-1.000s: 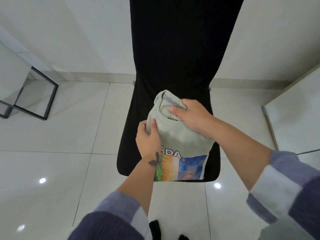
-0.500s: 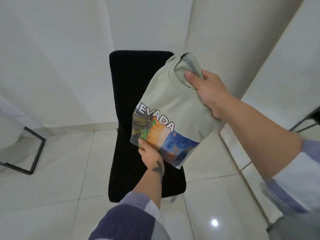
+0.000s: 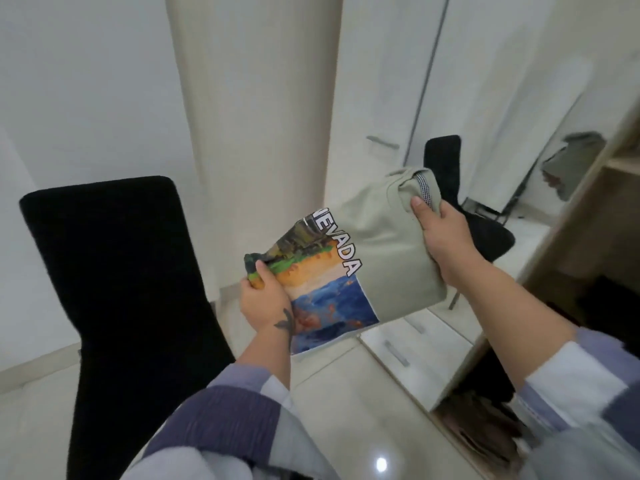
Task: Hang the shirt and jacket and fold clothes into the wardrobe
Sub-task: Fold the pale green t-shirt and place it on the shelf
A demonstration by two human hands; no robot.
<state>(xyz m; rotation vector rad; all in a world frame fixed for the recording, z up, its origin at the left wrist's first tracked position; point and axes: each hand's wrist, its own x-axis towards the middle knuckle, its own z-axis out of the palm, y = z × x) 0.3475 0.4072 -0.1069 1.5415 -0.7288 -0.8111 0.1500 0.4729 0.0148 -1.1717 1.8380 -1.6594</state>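
Folded T-shirt (image 3: 381, 244) in air between chair (image 3: 114, 306) and wardrobe (image 3: 568, 258). Right hand (image 3: 441, 233) clamped on collar end, nearer shelves; left hand (image 3: 265, 299) pinching print corner. Long axis aimed right, toward wardrobe opening.

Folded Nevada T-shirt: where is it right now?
In the head view the folded T-shirt is in the air at centre, right of the black chair, held by the left hand and right hand, left of the open wardrobe.
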